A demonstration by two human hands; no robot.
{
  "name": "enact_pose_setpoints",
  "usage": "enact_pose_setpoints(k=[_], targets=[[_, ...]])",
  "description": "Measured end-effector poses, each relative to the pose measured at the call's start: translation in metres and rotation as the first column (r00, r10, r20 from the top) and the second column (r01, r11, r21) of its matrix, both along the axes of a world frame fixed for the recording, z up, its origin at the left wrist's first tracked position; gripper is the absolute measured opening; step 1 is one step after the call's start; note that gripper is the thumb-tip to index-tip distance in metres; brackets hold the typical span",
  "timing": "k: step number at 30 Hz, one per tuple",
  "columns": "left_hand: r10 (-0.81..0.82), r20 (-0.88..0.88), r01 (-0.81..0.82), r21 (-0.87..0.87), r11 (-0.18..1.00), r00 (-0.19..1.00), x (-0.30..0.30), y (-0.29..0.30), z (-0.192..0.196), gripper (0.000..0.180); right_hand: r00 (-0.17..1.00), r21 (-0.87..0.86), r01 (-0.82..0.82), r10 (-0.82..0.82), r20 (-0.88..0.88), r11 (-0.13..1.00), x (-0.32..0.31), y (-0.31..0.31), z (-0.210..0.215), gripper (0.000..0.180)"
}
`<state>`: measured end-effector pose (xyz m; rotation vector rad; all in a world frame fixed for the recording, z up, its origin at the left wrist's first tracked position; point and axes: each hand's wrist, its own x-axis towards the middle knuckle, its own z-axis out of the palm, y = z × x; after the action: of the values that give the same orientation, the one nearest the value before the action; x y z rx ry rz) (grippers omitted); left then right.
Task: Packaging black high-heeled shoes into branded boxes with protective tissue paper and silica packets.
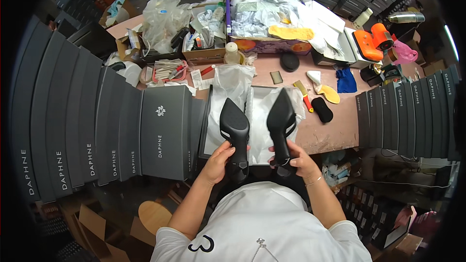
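Note:
Two black pointed-toe heeled shoes are held up side by side, soles facing me and toes pointing away. My left hand (219,162) is closed around the heel half of the left shoe (235,125). The right shoe (281,116) is gripped near its heel by my right hand (299,161). Beneath both shoes lies an open shoebox (208,138), lined with white tissue paper (259,128). Another crumpled translucent sheet (232,74) sticks up over the box's far left side. Parts of my fingers are hidden behind the shoes.
Dark grey shoeboxes (165,131) are stacked at the left, with more shoeboxes (405,116) at the right. A yellow-and-red brush (304,96), a black pad (322,110) and a blue cloth (346,80) lie on the table. Behind stands a carton of crumpled paper (267,17).

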<state>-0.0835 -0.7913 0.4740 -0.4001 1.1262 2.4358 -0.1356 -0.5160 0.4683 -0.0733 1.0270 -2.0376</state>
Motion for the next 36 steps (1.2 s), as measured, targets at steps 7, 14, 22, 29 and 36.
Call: enact_pose_setpoints(k=[7,14,22,29,36], targets=[[0.022,0.119,-0.032,0.078,0.996,0.993,0.016,0.027,0.008,0.038,0.932,-0.346,0.125,0.009,0.362,0.930,0.043,-0.025,-0.040,0.077],[0.061,0.238,-0.091,0.116,0.989,0.969,0.006,0.044,0.010,0.038,0.858,-0.411,0.217,0.028,0.513,0.885,0.041,-0.018,-0.058,0.074],[0.111,0.320,-0.164,0.144,0.976,0.941,-0.010,0.058,0.001,0.033,0.821,-0.426,0.290,0.007,0.571,0.857,0.027,-0.016,-0.058,0.072],[0.097,0.293,-0.146,0.151,0.978,0.951,-0.008,0.055,0.001,0.035,0.835,-0.459,0.303,0.000,0.551,0.835,0.025,-0.022,-0.052,0.072],[0.055,0.110,-0.074,0.177,0.981,0.992,-0.010,0.051,0.022,0.037,0.886,-0.445,0.238,-0.005,0.464,0.864,0.019,-0.025,-0.037,0.069]])
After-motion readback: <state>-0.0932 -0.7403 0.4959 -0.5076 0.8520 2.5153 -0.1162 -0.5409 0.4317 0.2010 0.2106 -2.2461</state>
